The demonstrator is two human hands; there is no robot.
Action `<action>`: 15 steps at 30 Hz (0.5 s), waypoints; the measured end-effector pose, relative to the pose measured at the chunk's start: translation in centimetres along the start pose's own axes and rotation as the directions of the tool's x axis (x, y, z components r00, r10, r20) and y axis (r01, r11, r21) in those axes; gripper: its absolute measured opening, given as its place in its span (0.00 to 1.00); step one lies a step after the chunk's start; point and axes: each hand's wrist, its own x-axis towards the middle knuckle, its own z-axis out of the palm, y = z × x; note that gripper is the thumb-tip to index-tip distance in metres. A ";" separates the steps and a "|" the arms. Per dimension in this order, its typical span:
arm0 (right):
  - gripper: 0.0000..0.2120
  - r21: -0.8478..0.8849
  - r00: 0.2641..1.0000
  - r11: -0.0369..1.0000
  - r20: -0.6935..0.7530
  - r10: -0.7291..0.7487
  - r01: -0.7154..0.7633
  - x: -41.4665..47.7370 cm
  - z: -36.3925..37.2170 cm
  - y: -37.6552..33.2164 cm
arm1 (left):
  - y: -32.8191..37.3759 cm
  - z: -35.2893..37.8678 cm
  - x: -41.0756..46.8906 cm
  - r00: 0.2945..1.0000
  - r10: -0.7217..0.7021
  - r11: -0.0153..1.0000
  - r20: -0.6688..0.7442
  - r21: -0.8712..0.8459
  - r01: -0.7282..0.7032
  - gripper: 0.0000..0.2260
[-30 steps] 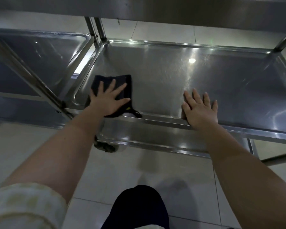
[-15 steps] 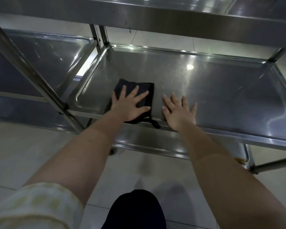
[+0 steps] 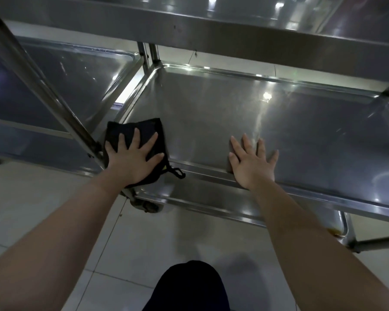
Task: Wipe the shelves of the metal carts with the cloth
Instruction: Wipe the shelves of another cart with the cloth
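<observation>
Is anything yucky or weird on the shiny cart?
Yes, a little. The bottom shelf has a brownish stain in its right front corner, like rust or an old spill. The middle shelf shows a pale streak just past the right hand. The cloth lies under the left hand, at that shelf's left end.

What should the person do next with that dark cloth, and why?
Probably slide the left hand, pressed flat on the cloth, rightward across the shelf. The cloth sits in the near left corner, most of the shelf lies beyond it, and the right hand rests flat at the front rim.
</observation>
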 end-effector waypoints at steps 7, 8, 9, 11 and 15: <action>0.25 0.019 1.000 1.000 0.004 -0.003 0.003 0.0 0.0 -0.1 | 2.7 -1.4 3.8 0.998 -0.039 0.999 0.042 -0.030 0.040 0.30; 0.25 0.018 1.000 1.000 0.004 -0.002 0.002 0.0 0.0 -0.1 | 3.6 -1.8 5.2 0.998 -0.032 0.999 0.047 -0.040 0.034 0.30; 0.25 0.014 1.000 1.000 0.005 -0.004 0.004 0.0 0.0 -0.1 | 4.9 -2.1 6.5 0.999 -0.024 0.999 0.044 -0.042 0.026 0.30; 0.25 0.029 1.000 1.000 0.011 -0.010 0.009 0.1 -0.1 0.0 | 8.1 -2.4 8.2 1.000 0.012 1.000 0.017 -0.027 -0.012 0.30; 0.26 0.372 0.988 0.928 -0.143 0.065 -0.007 -0.2 -0.5 0.6 | 17.0 -2.1 8.6 0.985 0.167 0.986 -0.041 -0.016 -0.167 0.30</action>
